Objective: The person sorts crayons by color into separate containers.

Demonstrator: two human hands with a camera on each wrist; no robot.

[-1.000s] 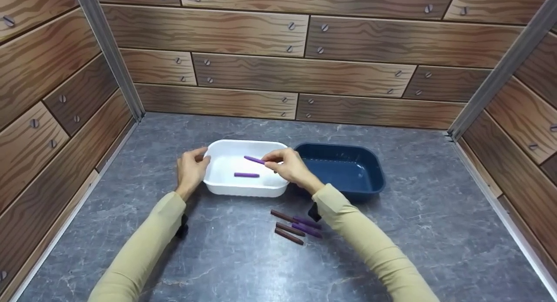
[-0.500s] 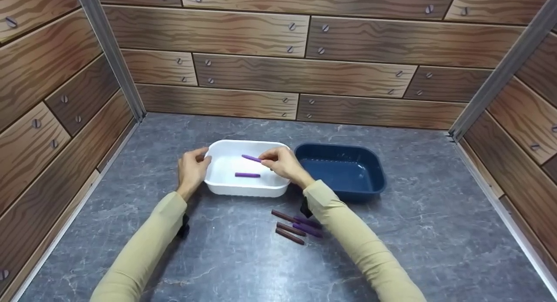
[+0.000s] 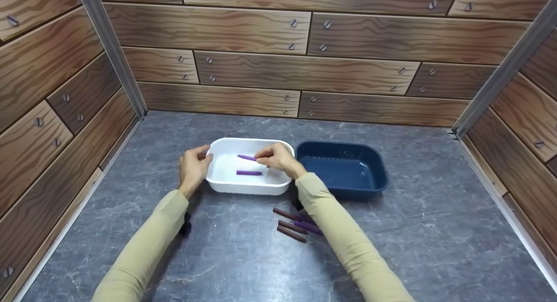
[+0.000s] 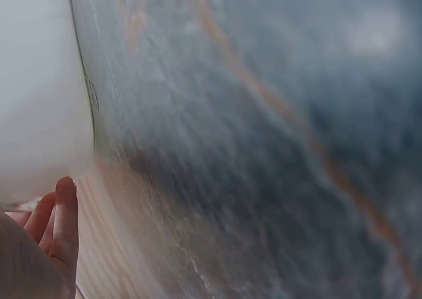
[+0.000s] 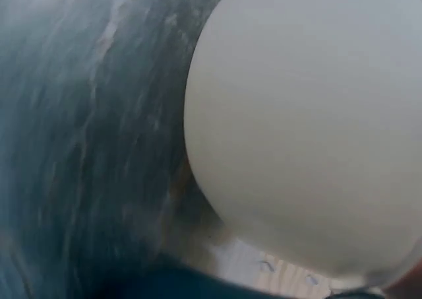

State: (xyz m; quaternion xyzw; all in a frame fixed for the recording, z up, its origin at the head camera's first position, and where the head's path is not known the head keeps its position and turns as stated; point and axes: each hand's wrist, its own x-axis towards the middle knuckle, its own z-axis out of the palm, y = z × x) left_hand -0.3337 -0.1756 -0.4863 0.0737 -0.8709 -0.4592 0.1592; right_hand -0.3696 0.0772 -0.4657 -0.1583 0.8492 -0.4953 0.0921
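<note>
A white plastic tub (image 3: 250, 189) stands on the grey marbled table. My left hand (image 3: 193, 168) holds its left end, thumb at the rim; in the left wrist view that hand's fingers (image 4: 64, 213) lie against the tub's outer wall. Over the tub's inside, my right hand (image 3: 280, 157) pinches a purple crayon (image 3: 246, 157) by its right end, the tip pointing left. Another purple crayon (image 3: 249, 172) lies flat on the tub floor, nearer the front. The right wrist view is mostly the tub's outer wall (image 5: 297, 114), and the held crayon is hidden there.
Just right of the white tub stands a dark blue tub (image 3: 343, 193). In front lie several loose crayons: brown crayons (image 3: 291, 234) beside purple crayons (image 3: 308, 227), partly covered by my right sleeve. Wood-patterned walls enclose the table at the back and sides.
My right hand has shifted left, carrying the pinched purple crayon deeper into the white tub. My left hand stays at the tub's left end.
</note>
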